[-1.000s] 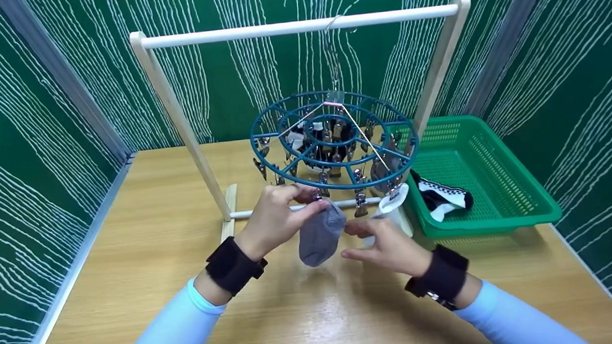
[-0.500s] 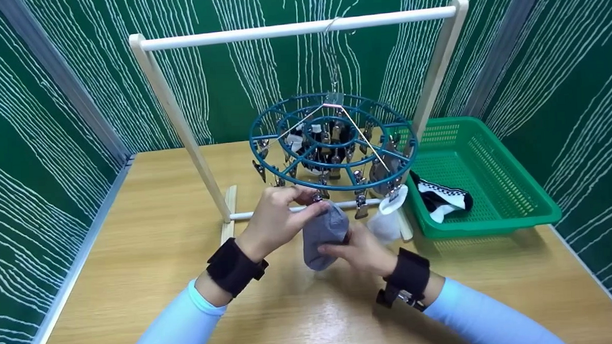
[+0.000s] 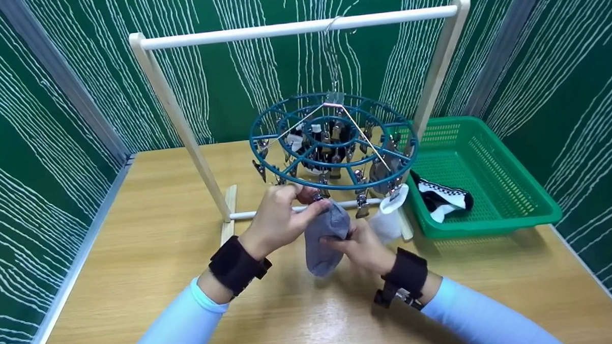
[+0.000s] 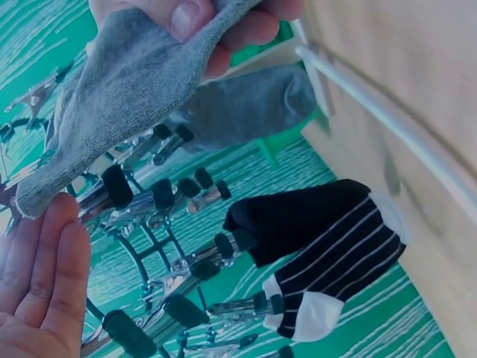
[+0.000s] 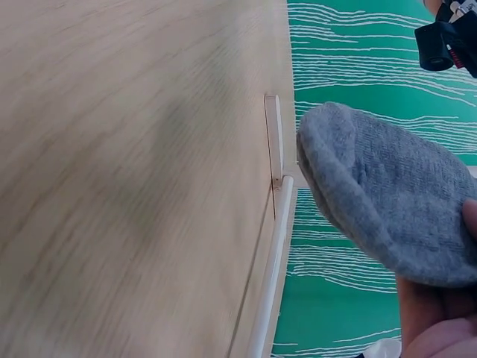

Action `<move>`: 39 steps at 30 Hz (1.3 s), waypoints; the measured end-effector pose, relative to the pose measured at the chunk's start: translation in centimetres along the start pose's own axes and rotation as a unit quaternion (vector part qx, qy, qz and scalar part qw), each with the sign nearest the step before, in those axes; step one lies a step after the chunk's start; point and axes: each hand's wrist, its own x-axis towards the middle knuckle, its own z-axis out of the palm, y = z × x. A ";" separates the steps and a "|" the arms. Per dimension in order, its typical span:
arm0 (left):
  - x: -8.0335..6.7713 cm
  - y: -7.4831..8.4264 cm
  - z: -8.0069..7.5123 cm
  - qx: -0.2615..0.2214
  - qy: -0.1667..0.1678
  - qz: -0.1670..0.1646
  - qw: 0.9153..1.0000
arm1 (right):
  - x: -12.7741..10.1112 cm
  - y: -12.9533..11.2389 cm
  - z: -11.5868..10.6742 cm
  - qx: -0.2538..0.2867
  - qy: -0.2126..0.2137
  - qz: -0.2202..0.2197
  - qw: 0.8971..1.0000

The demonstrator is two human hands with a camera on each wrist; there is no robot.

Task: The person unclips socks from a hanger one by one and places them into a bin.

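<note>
Grey sock (image 3: 324,237) hanging from a clip (image 3: 317,196) on the near rim of the teal round clip hanger (image 3: 334,140), long axis running down and slightly toward the near edge of the wooden table (image 3: 150,238), toe lowest. Left hand (image 3: 279,218) up at the sock's cuff, thumb and forefinger curled and pinching at the clip, directly below the hanger's rim. Right hand (image 3: 360,246) just right of the sock's middle, fingers curled round the fabric and gripping it from the side; in the right wrist view, grey toe (image 5: 387,195) bulging out above the fingers (image 5: 440,313). Both hands touching the sock, left the higher and nearer the clip, right the lower, on the body of the sock. Sock thus lying between the two hands, its upper end at the left, its lower part at the right.

White sock (image 3: 386,215) clipped just to the right. Hanger hooked on the wooden rail (image 3: 301,27) of the rack. Green basket (image 3: 511,205) at the table's right edge, holding a black-and-white sock (image 3: 444,197). Black striped sock (image 4: 320,253) also clipped among the pegs, seen from the left wrist.
</note>
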 end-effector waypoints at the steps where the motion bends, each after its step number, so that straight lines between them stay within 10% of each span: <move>1: 0.0 0.0 0.0 -0.002 0.002 0.002 1.000 | 0.0 0.0 0.0 -0.001 -0.001 -0.002 1.000; 17: -0.1 -0.4 0.4 0.017 0.047 0.066 0.997 | -0.2 0.0 -0.5 -0.039 -0.002 0.001 0.999; 39: -0.2 -0.1 0.3 0.000 0.050 0.036 0.998 | -2.6 -0.4 -1.3 -0.042 -0.046 -0.007 0.998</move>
